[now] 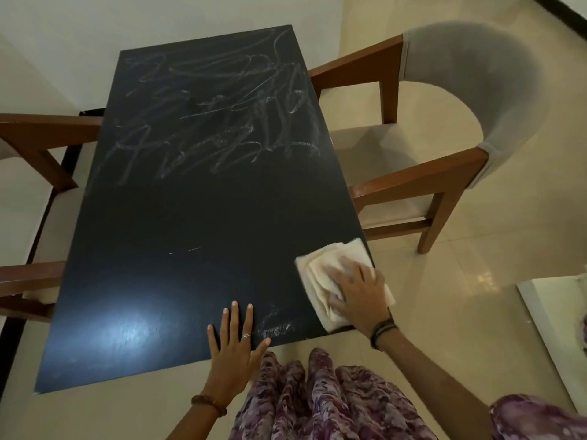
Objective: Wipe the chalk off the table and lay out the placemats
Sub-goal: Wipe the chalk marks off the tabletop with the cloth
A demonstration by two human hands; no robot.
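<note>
A dark rectangular table [178, 223] runs away from me. White chalk scribbles [219, 122] cover its far half, and a small chalk smear [274, 328] sits by the near edge. My right hand [355, 293] presses flat on a folded cream cloth [320, 265] at the table's near right corner, with part of the cloth hanging past the edge. My left hand [236, 341] rests flat on the near edge, fingers spread, holding nothing. No placemats are in view.
A wooden chair with a grey curved back [470, 122] stands at the right side of the table. Wooden chair arms [41, 131] show at the left side. A white surface [559, 328] juts in at the right edge. The floor is cream tile.
</note>
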